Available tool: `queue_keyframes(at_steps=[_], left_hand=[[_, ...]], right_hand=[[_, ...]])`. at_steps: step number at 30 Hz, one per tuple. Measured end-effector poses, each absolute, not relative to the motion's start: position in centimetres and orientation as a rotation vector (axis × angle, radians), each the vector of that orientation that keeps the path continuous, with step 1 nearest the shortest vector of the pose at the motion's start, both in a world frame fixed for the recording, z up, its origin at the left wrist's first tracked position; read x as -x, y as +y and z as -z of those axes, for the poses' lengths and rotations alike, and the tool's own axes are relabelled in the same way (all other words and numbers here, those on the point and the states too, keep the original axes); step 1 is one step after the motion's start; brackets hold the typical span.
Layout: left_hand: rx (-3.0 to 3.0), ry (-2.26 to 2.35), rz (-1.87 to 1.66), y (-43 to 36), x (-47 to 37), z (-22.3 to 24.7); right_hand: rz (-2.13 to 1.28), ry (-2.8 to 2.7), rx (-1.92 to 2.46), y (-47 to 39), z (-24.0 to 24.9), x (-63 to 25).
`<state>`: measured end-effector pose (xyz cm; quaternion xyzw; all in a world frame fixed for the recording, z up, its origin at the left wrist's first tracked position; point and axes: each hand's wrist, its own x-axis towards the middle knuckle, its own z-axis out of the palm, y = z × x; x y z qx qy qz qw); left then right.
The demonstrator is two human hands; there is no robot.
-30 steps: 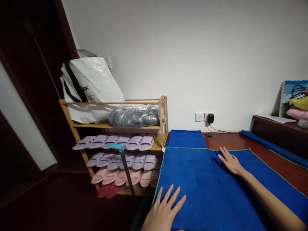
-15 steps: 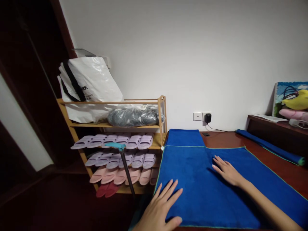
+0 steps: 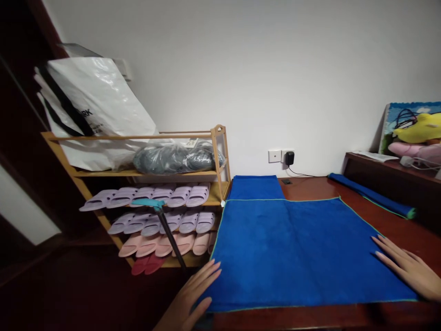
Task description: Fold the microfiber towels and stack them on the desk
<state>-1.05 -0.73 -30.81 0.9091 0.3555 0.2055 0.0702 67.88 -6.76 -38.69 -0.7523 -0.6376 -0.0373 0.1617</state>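
Note:
A blue cloth [image 3: 275, 248] with thin green edging lies spread over the reddish-brown table [image 3: 310, 186], with another blue piece [image 3: 257, 187] behind it by the wall. My left hand [image 3: 196, 294] is at the cloth's left edge near the front corner, fingers stretched and holding nothing. Over the cloth's right edge is my right hand [image 3: 408, 266], its fingers apart and nothing in it. A faint crease runs down the cloth between the hands.
Left stands a wooden rack [image 3: 220, 156] with slippers [image 3: 179, 195], a white bag [image 3: 99, 101] and a blue-topped pole [image 3: 170, 234] before it. A rolled blue cloth [image 3: 372, 195] lies beside the raised shelf [image 3: 365, 161] holding a yellow toy [image 3: 420, 128].
My right hand has moved right, from the middle of the cloth to its right edge. My left hand has shifted left to the left edge. The view has turned slightly.

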Motion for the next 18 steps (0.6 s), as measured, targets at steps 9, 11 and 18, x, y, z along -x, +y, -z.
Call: queue_keyframes(at_steps=[9, 11, 18], left_hand=[[-2.77, 1.114, -0.534, 0.7, -1.0, 27.7], [-2.753, 1.073, -0.386, 1.3, -1.1, 27.9], [-2.69, 1.191, -0.441, 7.4, -3.9, 27.0]], right_hand=[[-0.013, -1.882, 2.286, -7.1, 37.7, -68.2], [-0.047, -1.934, 2.295, -7.1, 37.5, -68.3], [-0.012, -1.775, 2.333, -1.8, 35.0, -67.2]])
